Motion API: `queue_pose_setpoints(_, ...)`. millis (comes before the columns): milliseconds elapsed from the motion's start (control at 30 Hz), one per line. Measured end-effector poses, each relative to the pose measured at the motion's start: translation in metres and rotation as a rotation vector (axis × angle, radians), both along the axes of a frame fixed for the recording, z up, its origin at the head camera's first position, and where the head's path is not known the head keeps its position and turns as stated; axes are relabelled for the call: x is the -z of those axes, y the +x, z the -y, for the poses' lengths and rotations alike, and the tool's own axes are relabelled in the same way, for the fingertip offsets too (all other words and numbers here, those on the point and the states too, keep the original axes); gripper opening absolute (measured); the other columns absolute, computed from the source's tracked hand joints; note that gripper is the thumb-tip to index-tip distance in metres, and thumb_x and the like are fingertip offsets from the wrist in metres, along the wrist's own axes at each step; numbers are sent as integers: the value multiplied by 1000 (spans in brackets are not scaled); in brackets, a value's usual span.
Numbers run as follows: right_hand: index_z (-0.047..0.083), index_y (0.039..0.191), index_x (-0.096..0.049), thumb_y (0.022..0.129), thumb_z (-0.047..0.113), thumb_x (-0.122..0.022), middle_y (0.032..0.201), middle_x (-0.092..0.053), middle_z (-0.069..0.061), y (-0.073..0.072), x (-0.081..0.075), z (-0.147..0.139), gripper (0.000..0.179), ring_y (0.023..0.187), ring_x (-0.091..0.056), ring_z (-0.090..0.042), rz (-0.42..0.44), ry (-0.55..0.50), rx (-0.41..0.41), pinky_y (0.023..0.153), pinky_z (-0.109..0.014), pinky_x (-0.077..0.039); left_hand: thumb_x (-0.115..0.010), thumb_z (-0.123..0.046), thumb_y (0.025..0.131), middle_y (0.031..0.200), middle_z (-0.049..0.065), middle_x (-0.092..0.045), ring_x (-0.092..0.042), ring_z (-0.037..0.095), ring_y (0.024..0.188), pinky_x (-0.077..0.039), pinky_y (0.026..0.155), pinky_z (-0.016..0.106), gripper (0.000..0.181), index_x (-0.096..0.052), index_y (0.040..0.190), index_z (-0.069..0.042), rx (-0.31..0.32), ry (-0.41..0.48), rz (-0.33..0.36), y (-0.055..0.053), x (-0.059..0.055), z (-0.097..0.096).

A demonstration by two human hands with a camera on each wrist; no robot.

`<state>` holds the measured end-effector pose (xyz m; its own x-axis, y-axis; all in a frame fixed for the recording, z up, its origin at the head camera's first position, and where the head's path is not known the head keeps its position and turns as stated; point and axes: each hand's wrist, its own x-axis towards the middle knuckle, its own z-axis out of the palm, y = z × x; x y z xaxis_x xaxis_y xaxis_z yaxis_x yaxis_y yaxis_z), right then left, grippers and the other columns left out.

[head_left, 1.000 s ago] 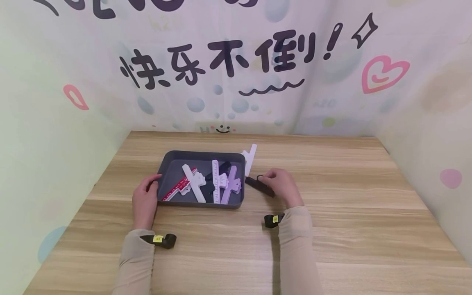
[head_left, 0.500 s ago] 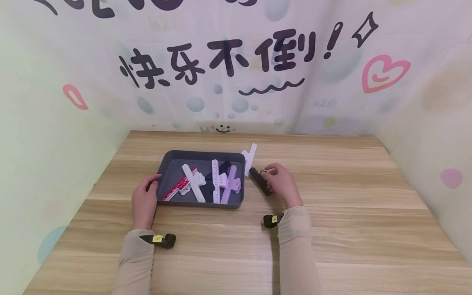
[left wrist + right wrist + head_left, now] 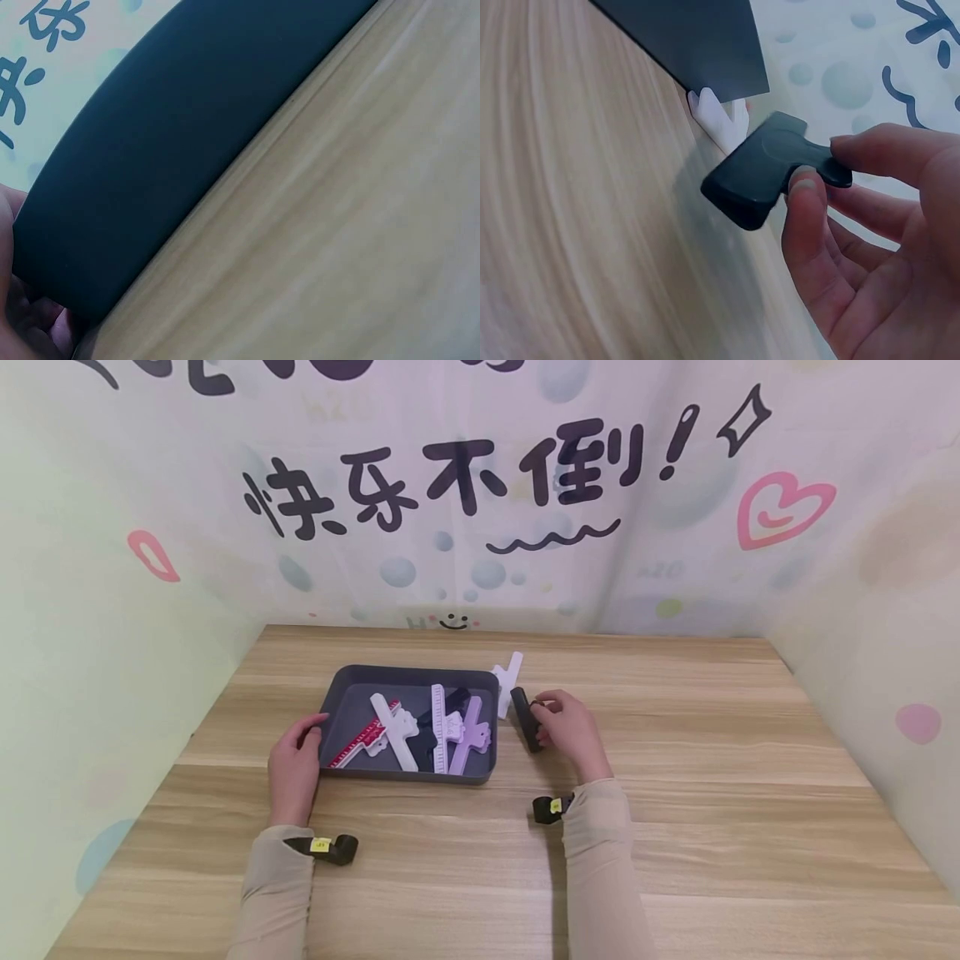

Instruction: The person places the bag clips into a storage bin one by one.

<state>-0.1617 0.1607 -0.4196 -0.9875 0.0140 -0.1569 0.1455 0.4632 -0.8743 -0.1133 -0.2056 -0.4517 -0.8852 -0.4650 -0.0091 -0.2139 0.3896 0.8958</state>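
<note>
My right hand [image 3: 572, 732] pinches a black clip [image 3: 527, 720] by its handle. In the right wrist view the thumb and index finger grip that handle, and the clip's long bar [image 3: 750, 176] points away from the hand, above the table. At the left end of a dark grey tray [image 3: 408, 778], my left hand [image 3: 296, 772] holds the tray's edge; part of its fingers is hidden behind the corner in the left wrist view. Inside the tray lie a red-and-white clip [image 3: 352, 750], white clips [image 3: 393, 732], a purple clip [image 3: 468, 739] and dark clips [image 3: 425, 743] partly covered.
A white clip [image 3: 508, 683] lies on the wooden table [image 3: 712, 760] just beyond the tray's right end, partly hidden by it. A printed cloth [image 3: 480, 585] hangs behind the table, with pale walls at both sides.
The black clip has turned more upright in my right hand and shifted slightly away from me. My left hand and the tray have stayed in place.
</note>
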Motion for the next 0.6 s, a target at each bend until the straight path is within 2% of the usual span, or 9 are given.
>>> queue_pose_setpoints(200, 9, 115, -54, 89, 25, -52, 98, -57, -12, 0, -1, 1, 31, 64, -60, -22, -7, -47, 27, 60, -36, -53, -39, -30, 94, 128, -3, -49, -40, 14, 120, -31, 99, 36, 32, -59, 117, -21, 0, 9, 3, 0, 0, 0)
queue_pose_setpoints(600, 12, 111, -59, 86, 30, -56, 96, -60, -11, 0, -5, 7, 31, 68, -62, -26, -34, -132, 58, 61, -36, -53, -39, -30, 94, 128, -3, -49, -39, 14, 120, -30, 99, 36, 32, -59, 117, -21, 3, 7, 2, 0, 0, 0)
